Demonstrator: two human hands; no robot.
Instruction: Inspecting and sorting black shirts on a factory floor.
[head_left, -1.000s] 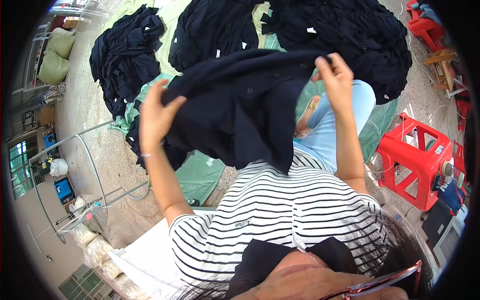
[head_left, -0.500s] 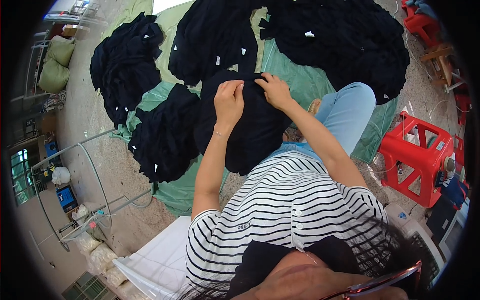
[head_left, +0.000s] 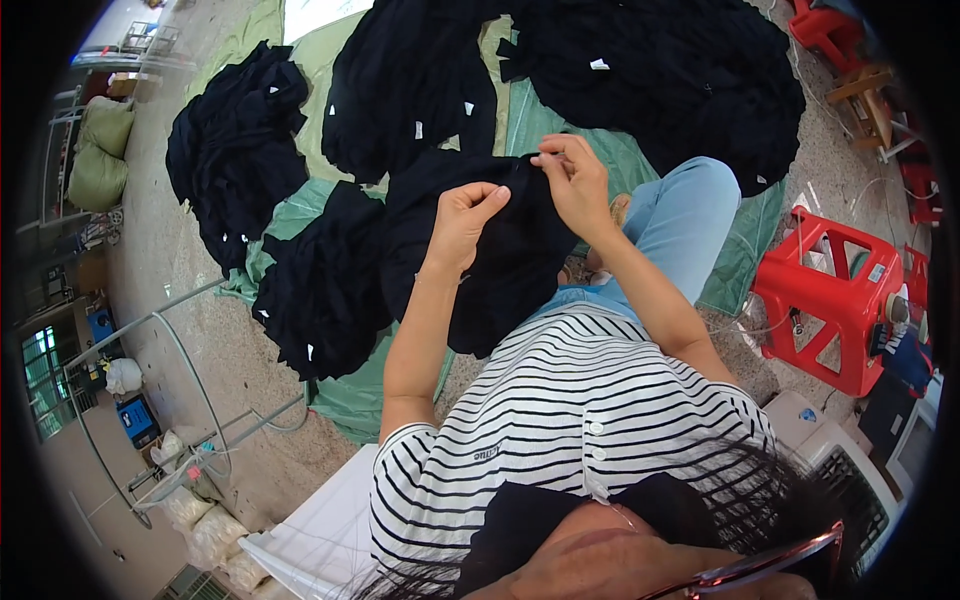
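A dark navy, almost black garment (head_left: 450, 190) is spread over my lap and hangs down between my legs. My right hand (head_left: 580, 190) pinches its upper edge between thumb and fingers. Close by on the left, my left hand (head_left: 466, 228) is closed in a pinch over the same cloth, thumb against the curled fingers. Whatever sits between those fingertips is too small to make out. Beside the garment on the left lies a heap of similar dark garments (head_left: 320, 285) with small white labels.
More dark garment piles lie ahead: one at far left (head_left: 235, 150), one in the middle (head_left: 410, 80), and a large one at right (head_left: 660, 80). Green sheeting (head_left: 590, 130) lies beneath them. A red plastic stool (head_left: 830, 300) stands right; a grey metal frame (head_left: 190, 360) stands left.
My hands have moved apart in height: the left has come back toward me, off the garment's edge, while the right has risen slightly with the edge. The view has shifted a little.
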